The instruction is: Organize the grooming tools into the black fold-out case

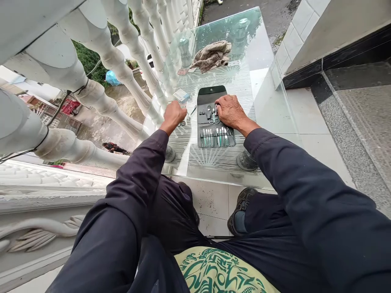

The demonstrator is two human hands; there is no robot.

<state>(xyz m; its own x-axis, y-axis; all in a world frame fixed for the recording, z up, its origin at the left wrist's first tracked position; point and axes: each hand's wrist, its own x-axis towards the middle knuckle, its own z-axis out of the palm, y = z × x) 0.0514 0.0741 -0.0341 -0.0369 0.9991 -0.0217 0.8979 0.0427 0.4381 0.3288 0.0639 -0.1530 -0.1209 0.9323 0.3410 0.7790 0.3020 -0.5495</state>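
Note:
A black tool case [210, 96] lies open on the glass table [262, 106], with several small metal tools [216, 136] in its loops. My right hand [229, 111] rests on the case's upper right part, fingers curled at a small tool [215, 110] there. My left hand [174, 115] is closed in a fist just left of the case, above a small scissor-like tool [183, 123] on the glass. Another thin metal tool [193, 110] lies between fist and case. Whether the fist holds anything is hidden.
A crumpled brown cloth [212, 55] lies at the table's far end. A small white packet [181, 95] sits left of the case. White balusters [122, 61] run along the left. A tiled step [342, 81] rises on the right. My shoes [241, 203] are under the table.

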